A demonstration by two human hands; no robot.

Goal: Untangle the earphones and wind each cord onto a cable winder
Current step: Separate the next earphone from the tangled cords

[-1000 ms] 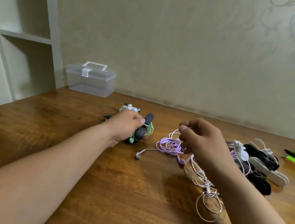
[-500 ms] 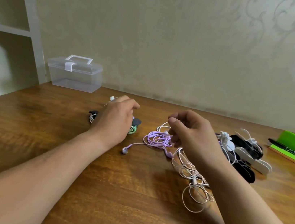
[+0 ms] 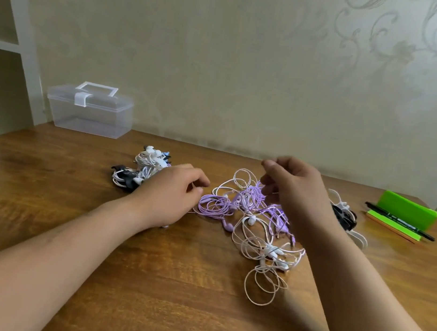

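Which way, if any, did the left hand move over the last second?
Yes. The left hand has left the pile of wound earphones it was covering and shifted right, toward the tangled cords.

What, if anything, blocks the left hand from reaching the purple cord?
Likely nothing, so yes, it can reach. The left hand lies just beside the purple cord, its fingers right at the coil's edge.

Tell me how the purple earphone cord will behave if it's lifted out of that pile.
The purple earphone cord will probably be floppy and light: it lies in thin loose loops. It will likely drag the white cord along, since their loops interlace. Its earbud may dangle at the end.
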